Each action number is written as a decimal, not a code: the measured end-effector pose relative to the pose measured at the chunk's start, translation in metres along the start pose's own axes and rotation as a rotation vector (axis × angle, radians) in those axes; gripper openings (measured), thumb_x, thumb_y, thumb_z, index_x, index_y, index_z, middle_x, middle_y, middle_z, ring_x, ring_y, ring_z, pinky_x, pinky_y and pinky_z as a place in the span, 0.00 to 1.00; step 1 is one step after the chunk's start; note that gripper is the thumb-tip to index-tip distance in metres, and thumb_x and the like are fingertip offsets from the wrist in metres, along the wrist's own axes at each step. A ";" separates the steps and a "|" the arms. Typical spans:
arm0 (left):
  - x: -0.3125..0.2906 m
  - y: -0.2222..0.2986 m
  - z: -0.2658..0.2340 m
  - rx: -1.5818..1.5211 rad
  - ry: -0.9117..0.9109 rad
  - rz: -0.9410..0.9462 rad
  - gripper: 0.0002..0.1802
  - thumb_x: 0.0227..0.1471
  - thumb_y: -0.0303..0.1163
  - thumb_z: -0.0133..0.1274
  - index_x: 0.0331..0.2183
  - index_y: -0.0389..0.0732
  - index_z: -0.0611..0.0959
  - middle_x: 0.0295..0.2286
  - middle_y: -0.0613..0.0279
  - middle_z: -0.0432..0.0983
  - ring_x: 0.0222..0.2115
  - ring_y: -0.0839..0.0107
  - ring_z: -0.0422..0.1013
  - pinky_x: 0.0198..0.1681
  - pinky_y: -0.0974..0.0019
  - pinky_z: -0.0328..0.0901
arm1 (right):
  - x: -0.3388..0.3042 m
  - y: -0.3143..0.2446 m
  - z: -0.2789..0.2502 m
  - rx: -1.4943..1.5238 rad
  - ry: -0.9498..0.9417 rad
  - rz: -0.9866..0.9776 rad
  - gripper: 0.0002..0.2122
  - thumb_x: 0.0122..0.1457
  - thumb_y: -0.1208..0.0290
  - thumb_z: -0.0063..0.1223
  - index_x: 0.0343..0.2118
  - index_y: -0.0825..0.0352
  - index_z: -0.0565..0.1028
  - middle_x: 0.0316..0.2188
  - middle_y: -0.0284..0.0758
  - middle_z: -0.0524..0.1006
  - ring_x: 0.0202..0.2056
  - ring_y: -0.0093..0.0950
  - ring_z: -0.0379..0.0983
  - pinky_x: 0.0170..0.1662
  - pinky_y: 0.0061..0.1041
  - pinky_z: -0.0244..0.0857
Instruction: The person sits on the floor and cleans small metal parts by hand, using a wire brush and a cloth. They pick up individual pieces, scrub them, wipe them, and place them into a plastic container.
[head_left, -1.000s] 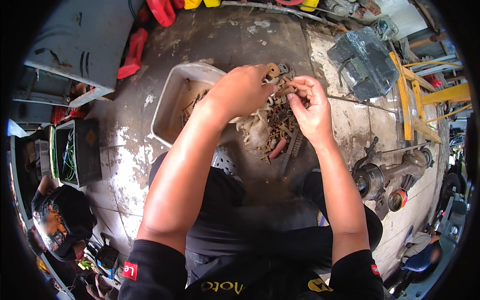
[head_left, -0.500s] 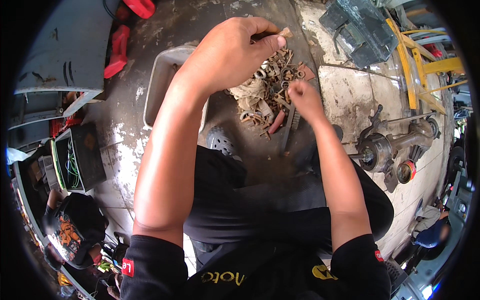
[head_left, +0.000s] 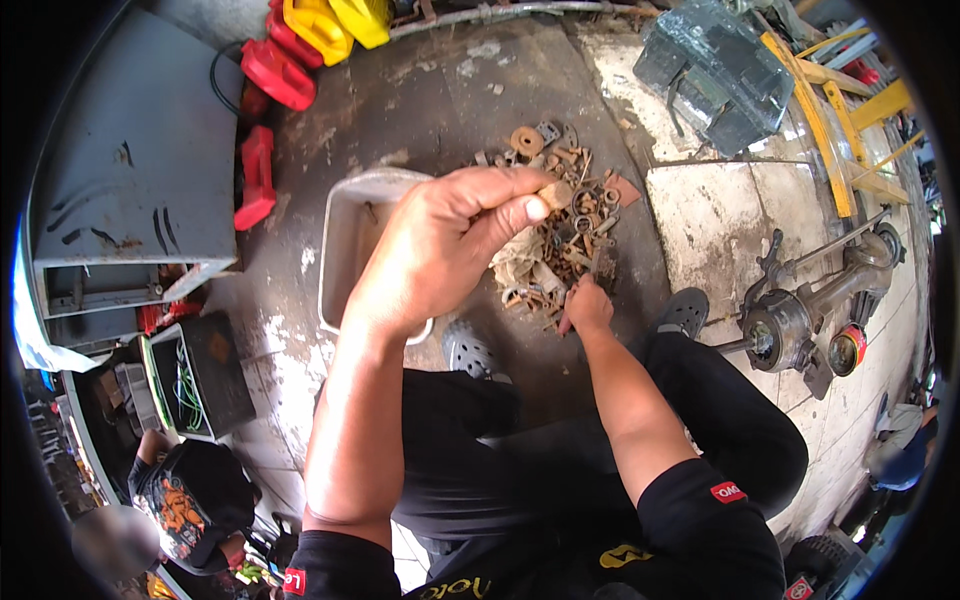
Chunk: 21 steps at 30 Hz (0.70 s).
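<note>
Since the earlier frame, the right hand (head_left: 589, 304) has been shifting to the near edge of the rusty hardware pile (head_left: 585, 238), and the left hand (head_left: 445, 232) has been lowering toward the body. Left thumb and index finger are pinching a small rusty cylindrical part (head_left: 558, 194) in a narrow grip; the part is sitting at the fingertips, projecting beyond the thumb and appearing over the pile. Right fingers are curling beside a reddish elongated piece (head_left: 565, 324); whether they are gripping it cannot be told. Left wrist and hand are partly covering the off-white bin (head_left: 323, 268).
</note>
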<state>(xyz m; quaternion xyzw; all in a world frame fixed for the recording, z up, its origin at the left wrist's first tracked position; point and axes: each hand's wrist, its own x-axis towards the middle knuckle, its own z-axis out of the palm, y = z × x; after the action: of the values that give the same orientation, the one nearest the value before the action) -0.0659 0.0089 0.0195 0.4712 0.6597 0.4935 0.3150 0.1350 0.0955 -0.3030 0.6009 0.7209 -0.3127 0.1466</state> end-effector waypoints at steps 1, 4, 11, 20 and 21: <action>0.002 0.000 0.002 -0.026 -0.005 0.004 0.15 0.58 0.32 0.58 0.45 0.36 0.84 0.34 0.65 0.82 0.36 0.79 0.75 0.42 0.73 0.70 | 0.001 0.002 0.004 -0.024 0.004 -0.013 0.13 0.59 0.63 0.56 0.43 0.64 0.74 0.42 0.46 0.79 0.46 0.46 0.76 0.47 0.42 0.70; 0.001 -0.003 0.002 -0.131 -0.011 -0.066 0.15 0.59 0.31 0.58 0.46 0.36 0.84 0.35 0.65 0.82 0.37 0.79 0.74 0.42 0.73 0.69 | -0.002 0.003 0.006 -0.051 -0.005 -0.108 0.11 0.58 0.64 0.57 0.39 0.64 0.74 0.42 0.45 0.77 0.44 0.45 0.76 0.47 0.40 0.70; -0.002 0.010 0.000 -0.129 -0.094 -0.006 0.17 0.65 0.39 0.51 0.45 0.35 0.82 0.30 0.69 0.77 0.30 0.83 0.66 0.36 0.75 0.64 | -0.017 -0.016 -0.062 1.278 -0.258 -0.155 0.09 0.58 0.68 0.49 0.30 0.70 0.72 0.30 0.42 0.75 0.36 0.39 0.78 0.43 0.37 0.73; -0.013 0.037 0.025 -0.166 -0.091 -0.086 0.20 0.66 0.42 0.47 0.43 0.34 0.81 0.27 0.72 0.72 0.28 0.83 0.63 0.33 0.75 0.62 | -0.100 -0.060 -0.276 1.452 -0.267 -0.416 0.12 0.63 0.71 0.46 0.48 0.67 0.66 0.34 0.34 0.71 0.31 0.26 0.71 0.35 0.31 0.76; -0.017 0.039 0.028 -0.229 -0.086 -0.109 0.20 0.66 0.41 0.47 0.42 0.33 0.81 0.27 0.71 0.72 0.29 0.81 0.64 0.35 0.72 0.63 | -0.119 -0.062 -0.294 1.301 -0.229 -0.548 0.13 0.62 0.73 0.47 0.49 0.67 0.67 0.35 0.34 0.72 0.31 0.25 0.71 0.36 0.29 0.74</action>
<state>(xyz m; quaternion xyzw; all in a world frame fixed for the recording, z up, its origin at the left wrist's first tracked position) -0.0235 0.0057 0.0465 0.4162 0.6095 0.5270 0.4213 0.1517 0.1824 0.0073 0.3273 0.4931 -0.7662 -0.2504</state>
